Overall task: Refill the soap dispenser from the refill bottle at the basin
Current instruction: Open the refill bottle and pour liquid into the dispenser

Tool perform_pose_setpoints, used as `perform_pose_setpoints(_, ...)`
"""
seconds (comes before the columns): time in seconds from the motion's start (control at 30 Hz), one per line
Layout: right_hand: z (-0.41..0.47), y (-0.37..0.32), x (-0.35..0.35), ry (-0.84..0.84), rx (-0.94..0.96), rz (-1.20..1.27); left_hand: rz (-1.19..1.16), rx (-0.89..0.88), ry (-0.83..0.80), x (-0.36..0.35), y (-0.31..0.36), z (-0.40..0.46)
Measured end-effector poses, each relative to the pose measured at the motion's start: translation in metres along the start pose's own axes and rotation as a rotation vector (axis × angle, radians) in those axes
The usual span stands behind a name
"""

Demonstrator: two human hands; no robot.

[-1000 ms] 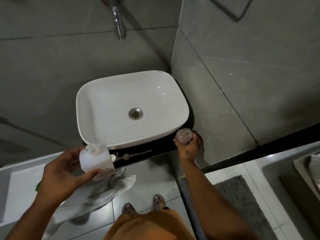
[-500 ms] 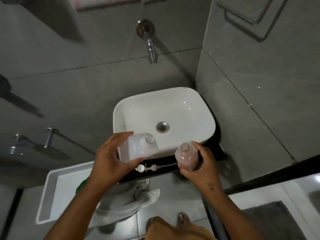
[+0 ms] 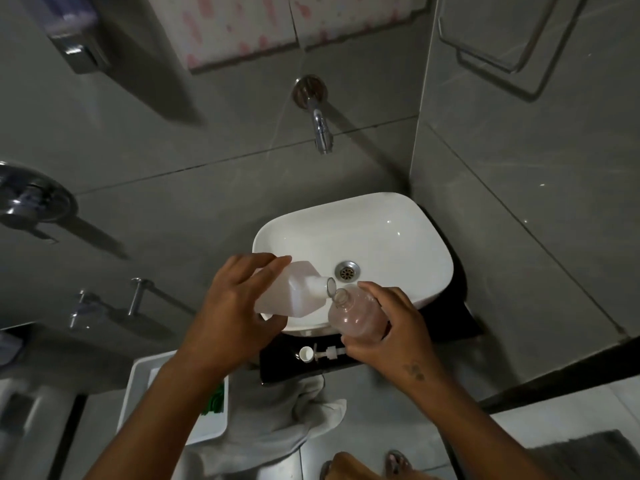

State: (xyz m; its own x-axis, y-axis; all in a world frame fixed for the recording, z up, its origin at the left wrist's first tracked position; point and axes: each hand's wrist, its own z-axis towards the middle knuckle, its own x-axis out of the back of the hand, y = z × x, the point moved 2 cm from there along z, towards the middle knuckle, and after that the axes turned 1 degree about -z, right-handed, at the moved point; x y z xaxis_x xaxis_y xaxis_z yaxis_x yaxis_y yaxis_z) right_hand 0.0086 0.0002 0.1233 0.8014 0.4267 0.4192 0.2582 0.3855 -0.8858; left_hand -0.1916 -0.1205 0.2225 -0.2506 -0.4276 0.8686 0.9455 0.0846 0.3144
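White translucent plastic: the refill bottle [image 3: 289,294] is tipped on its side over the near rim of the basin [image 3: 398,237], its open neck pointing right and touching, or all but touching, the mouth of the soap dispenser [image 3: 356,315].

Left to right:
1. Left hand [image 3: 235,313] is wrapped around the refill bottle body, fingers over the top and thumb underneath, grip closed on it.
2. Refill bottle neck meets the dispenser mouth just in front of the drain [image 3: 347,270]. A faint thread of liquid seems to bridge the 2 openings; too small to confirm.
3. Dispenser is clear with a pinkish fill, held tilted toward the refill bottle over the basin's near edge. Right hand [image 3: 391,327] grasps its lower body, fingers curled round it.

Below the hands, on the black counter [image 3: 450,320]: a small white cap [image 3: 306,353] and the pump head [image 3: 329,352] lying flat, both off their bottles.

Progress, judged: both containers are opened and aligned, and pouring is at its start or just under way. Left to do: fill the dispenser, right both bottles, refit pump and cap.

Dispenser level cannot be read exactly; the pink tint reaches most of the visible body.
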Motion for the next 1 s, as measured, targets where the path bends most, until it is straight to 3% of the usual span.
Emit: perform_pose_setpoints(1.0,0.017,0.001,-0.01,-0.037,0.026,-0.032,0.211,-0.055,-0.029,0.013,0.0,0.008)
